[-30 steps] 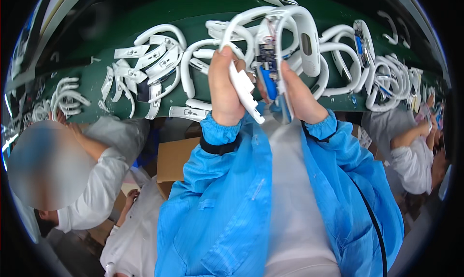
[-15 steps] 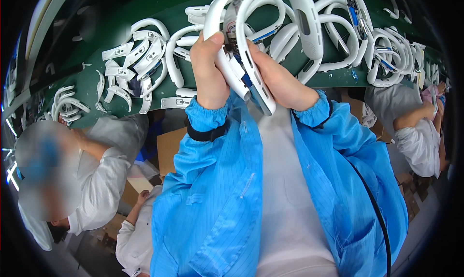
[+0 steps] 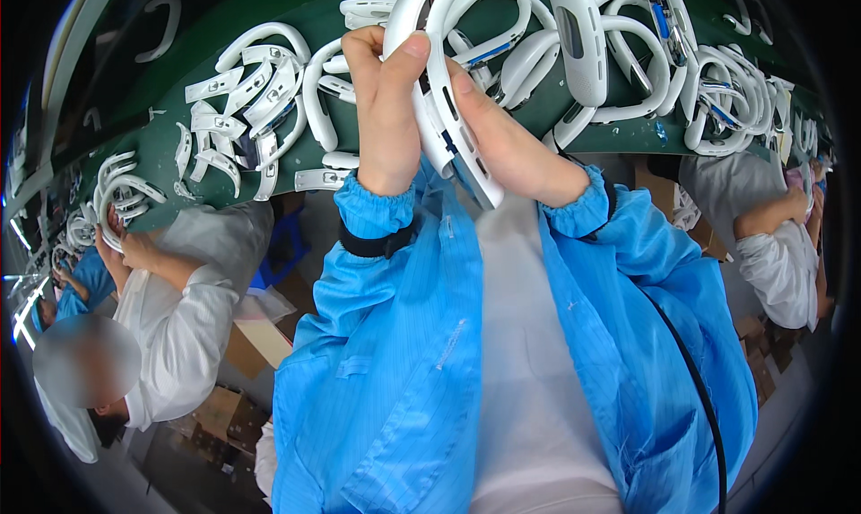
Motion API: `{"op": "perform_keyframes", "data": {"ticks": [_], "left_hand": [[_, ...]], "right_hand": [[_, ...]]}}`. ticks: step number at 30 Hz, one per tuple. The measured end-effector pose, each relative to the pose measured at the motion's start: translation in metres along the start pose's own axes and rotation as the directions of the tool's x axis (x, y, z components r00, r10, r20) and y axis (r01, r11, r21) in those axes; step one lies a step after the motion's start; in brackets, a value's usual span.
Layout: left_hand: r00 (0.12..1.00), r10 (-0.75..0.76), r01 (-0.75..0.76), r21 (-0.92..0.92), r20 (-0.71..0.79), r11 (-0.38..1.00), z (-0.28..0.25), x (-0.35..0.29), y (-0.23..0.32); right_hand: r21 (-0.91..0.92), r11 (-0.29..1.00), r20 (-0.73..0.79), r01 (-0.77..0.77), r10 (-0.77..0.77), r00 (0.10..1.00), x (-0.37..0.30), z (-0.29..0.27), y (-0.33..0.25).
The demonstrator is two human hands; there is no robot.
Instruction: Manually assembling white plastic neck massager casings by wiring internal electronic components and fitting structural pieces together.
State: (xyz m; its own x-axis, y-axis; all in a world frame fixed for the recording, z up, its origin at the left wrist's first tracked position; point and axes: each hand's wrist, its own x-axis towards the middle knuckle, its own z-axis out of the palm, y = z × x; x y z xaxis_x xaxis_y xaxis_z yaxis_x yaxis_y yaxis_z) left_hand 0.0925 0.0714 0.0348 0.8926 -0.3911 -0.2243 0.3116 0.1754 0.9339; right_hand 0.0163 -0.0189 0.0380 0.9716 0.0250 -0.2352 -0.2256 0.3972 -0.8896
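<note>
A white curved neck fan (image 3: 441,85) is gripped between both my hands above the bench's near edge. My left hand (image 3: 387,110) closes on its left side, with the thumb bent over the shell edge. On the other side my right hand (image 3: 520,146) presses along it, thumb up near the slotted strip. The slotted shell half lies close against the other half, and a bit of blue shows in the seam low down. Its upper loop runs to the top of the picture. What lies inside the fan is hidden.
Loose white curved covers (image 3: 215,124) pile up on the green bench (image 3: 345,178) at left. More neck fans (image 3: 632,70) lie behind and to the right, some with blue parts exposed. Co-workers in white sit at left (image 3: 188,335) and right (image 3: 776,263). A black cable (image 3: 686,361) hangs down my left-open jacket.
The two shell halves have come together, covering the wiring that showed between them. My left thumb has shifted onto the slotted strip's edge. At left, a co-worker's hands have come into view holding a white loop.
</note>
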Motion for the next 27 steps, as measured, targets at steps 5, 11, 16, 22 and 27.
{"op": "perform_keyframes", "data": {"ticks": [5, 11, 16, 22, 27], "left_hand": [[0.997, -0.035, 0.034, 0.017, 0.070, 0.999, 0.003, -0.002, 0.009], [0.989, -0.148, 0.148, -0.015, 0.012, 0.989, 0.014, -0.007, 0.026], [0.991, -0.137, 0.136, 0.025, 0.002, 0.990, 0.015, -0.009, 0.030], [0.997, -0.056, 0.059, 0.072, -0.046, 0.996, 0.021, -0.009, 0.028], [1.000, -0.025, 0.028, 0.150, -0.016, 0.988, 0.018, -0.009, 0.031]], "right_hand": [[0.013, 0.999, -0.014, -0.034, 0.034, 0.999, -0.002, 0.002, 0.003], [0.167, 0.974, -0.022, -0.155, 0.161, 0.987, -0.004, 0.002, -0.006], [0.228, 0.959, 0.018, -0.171, 0.171, 0.985, -0.005, -0.002, -0.001], [0.231, 0.952, -0.028, -0.201, 0.213, 0.977, -0.007, 0.000, -0.001], [0.197, 0.975, -0.033, -0.104, 0.112, 0.993, -0.008, 0.009, -0.001]]}}
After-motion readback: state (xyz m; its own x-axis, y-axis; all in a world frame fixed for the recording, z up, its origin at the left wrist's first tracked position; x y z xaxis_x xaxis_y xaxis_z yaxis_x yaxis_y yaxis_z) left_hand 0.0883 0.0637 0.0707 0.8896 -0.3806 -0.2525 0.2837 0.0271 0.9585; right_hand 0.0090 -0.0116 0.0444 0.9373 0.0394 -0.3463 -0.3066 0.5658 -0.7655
